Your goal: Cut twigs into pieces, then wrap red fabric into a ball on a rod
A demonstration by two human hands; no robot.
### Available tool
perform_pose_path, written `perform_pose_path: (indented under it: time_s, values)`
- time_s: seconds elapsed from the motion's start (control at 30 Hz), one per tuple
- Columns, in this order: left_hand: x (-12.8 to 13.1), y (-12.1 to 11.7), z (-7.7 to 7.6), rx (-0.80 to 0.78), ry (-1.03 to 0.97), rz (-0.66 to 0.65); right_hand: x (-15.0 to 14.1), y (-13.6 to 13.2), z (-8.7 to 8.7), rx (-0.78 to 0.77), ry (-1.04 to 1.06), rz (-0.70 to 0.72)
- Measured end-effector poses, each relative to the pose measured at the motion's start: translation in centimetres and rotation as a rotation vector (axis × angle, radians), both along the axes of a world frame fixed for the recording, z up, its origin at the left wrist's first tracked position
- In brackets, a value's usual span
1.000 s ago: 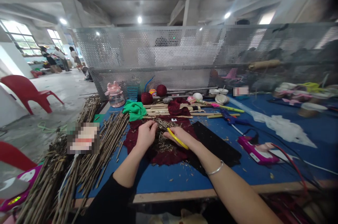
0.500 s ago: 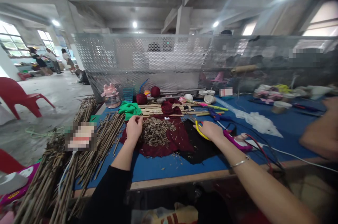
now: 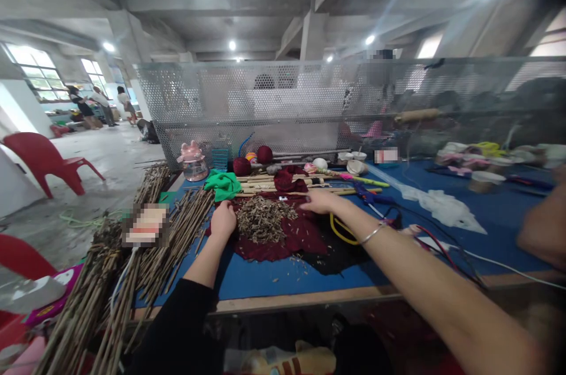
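Observation:
A heap of short broken twig pieces (image 3: 263, 219) lies on a maroon cloth (image 3: 305, 239). At the cloth's left edge my left hand (image 3: 224, 219) is closed with curled fingers; what they hold, if anything, is hidden. My right hand (image 3: 322, 201) reaches over the cloth's upper right part, fingers stretched out to the left and nothing visible in them. Below the right forearm, yellow-handled scissors (image 3: 342, 236) rest on a black cloth (image 3: 331, 260). A bunched green cloth (image 3: 222, 185) sits just beyond my left hand.
Bundles of long thin sticks (image 3: 177, 239) lie left, beneath a blurred phone-like object (image 3: 145, 224). Bamboo rods, yarn balls (image 3: 264, 154) and a glue gun (image 3: 367, 193) are behind the cloth. A perforated metal screen (image 3: 212, 98) borders the table. Another person's arm (image 3: 542, 227) is at right.
My right hand has let go of the yellow-handled scissors and moved left over the maroon cloth. My left hand has shifted slightly down towards the cloth's edge.

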State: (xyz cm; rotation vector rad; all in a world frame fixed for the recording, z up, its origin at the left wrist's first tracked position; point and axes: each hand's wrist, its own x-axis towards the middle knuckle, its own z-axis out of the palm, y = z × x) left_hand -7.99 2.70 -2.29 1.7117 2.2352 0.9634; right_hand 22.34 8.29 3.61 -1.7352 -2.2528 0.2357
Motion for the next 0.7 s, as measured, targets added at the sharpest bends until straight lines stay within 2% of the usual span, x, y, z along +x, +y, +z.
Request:
perform_pose_path:
  time_s: [0.07, 0.1, 0.17, 0.23, 0.33, 0.37, 0.43, 0.5, 0.6, 0.7]
  values:
    - [-0.4, 1.3, 0.1, -0.006, -0.012, -0.037, -3.0, -0.4, -1.6, -0.002, 0.038, 0.060]
    - [-0.5, 1.9, 0.1, -0.011, -0.018, -0.067, -4.5, -0.7, -2.6, 0.053, 0.113, 0.049]
    - [-0.4, 2.7, -0.1, -0.014, -0.033, -0.138, -6.8, -1.0, -4.3, 0.064, 0.222, -0.047]
    - [-0.1, 3.1, -0.4, -0.001, -0.045, -0.218, -8.3, -1.2, -5.4, 0.027, 0.276, -0.081]
    - [-0.1, 3.2, -0.5, 0.077, -0.231, -0.330, -9.2, -1.1, -6.0, -0.019, 0.369, 0.088]
    - [-0.3, 3.2, -0.4, 0.112, -0.318, -0.320, -9.3, -1.0, -6.0, -0.019, 0.427, 0.165]
    - [-1.2, 3.2, -0.2, 0.181, -0.378, -0.194, -9.1, -0.7, -5.9, 0.024, 0.540, 0.284]
    - [-2.1, 3.0, -0.1, 0.190, -0.197, -0.023, -8.8, -0.2, -6.0, 0.112, 0.573, 0.308]
    - [-2.9, 2.8, -0.1, 0.062, 0.149, 0.096, -8.0, 0.6, -6.3, 0.197, 0.490, 0.198]
    - [-2.5, 2.8, -0.3, -0.057, 0.283, 0.121, -6.8, 1.5, -6.2, 0.213, 0.292, -0.060]
